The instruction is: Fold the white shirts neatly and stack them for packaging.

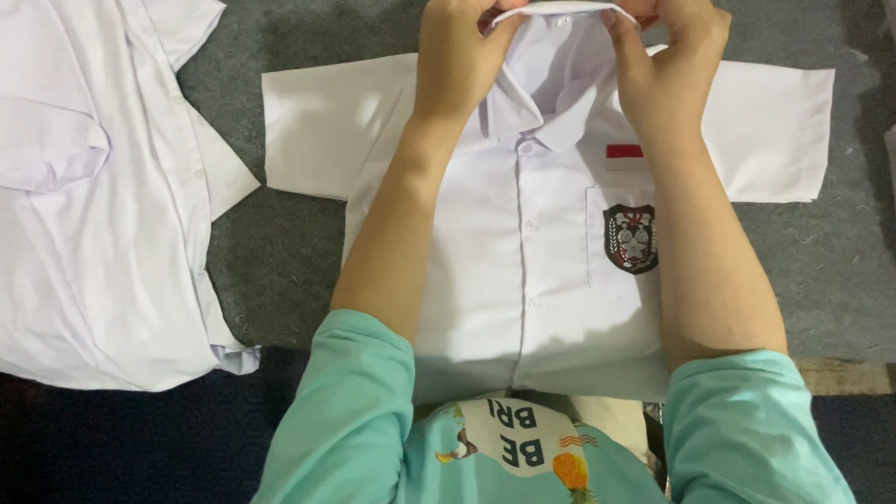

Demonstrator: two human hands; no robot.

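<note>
From the head camera, a white short-sleeved shirt [523, 243] lies front-up and buttoned on a grey carpet [280, 252], its collar [560, 14] at 12 o'clock and its hem at 6 o'clock near the person's turquoise top. The left hand [457, 61] and right hand [667, 61] are both closed on the collar, pinching its band at either end and lifting it slightly off the cloth. A dark crest badge [631, 239] sits on the chest pocket at 3 o'clock of the button row, under a small red strip [624, 150]. A 2nd white shirt [93, 187] lies spread at 9 o'clock, well apart. The shirt looks light, thin and limp, likely to sag and crease wherever unsupported. The collar seems the stiffest part, so it and the shoulder seams offer the surest grip.
</note>
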